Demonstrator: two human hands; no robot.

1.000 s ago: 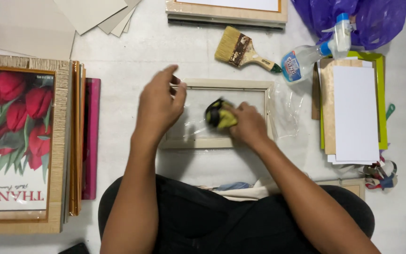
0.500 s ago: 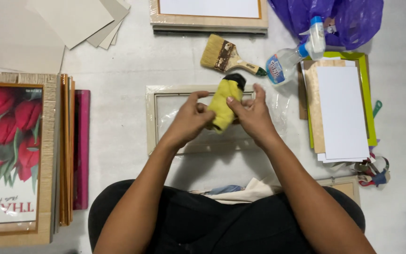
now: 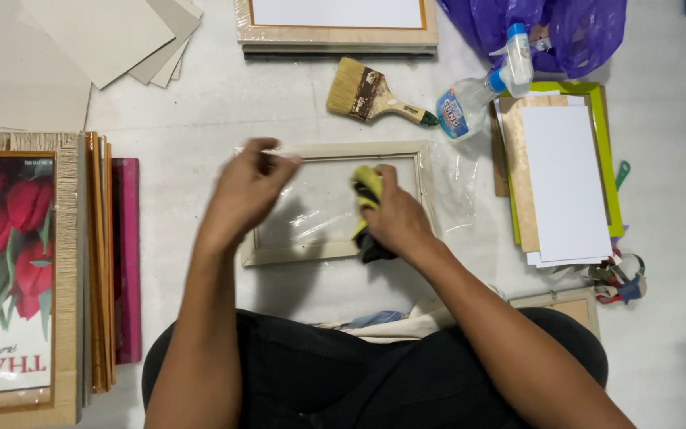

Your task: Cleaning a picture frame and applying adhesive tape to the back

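A small pale wooden picture frame (image 3: 335, 151) with a glass pane lies flat on the white floor in front of my knees. My right hand (image 3: 397, 218) is closed on a yellow and black cloth (image 3: 367, 191) and presses it on the glass near the frame's right side. My left hand (image 3: 246, 191) rests over the frame's left part, fingertips bent at its top edge, blurred by motion. Clear plastic wrap (image 3: 458, 191) spreads out from under the frame's right end.
A wide paintbrush (image 3: 371, 95) and a spray bottle (image 3: 482, 87) lie beyond the frame. Stacked frames with a red tulip picture (image 3: 9, 262) stand left, a green frame with white sheets (image 3: 565, 175) right. Cardboard sheets (image 3: 97, 36), another frame (image 3: 335, 20) and a purple bag (image 3: 549, 28) sit at the back.
Both hands were together on the cloth above the frame's top middle. Now the right hand has brought the cloth down onto the glass, and the left hand has moved left to the frame's top edge.
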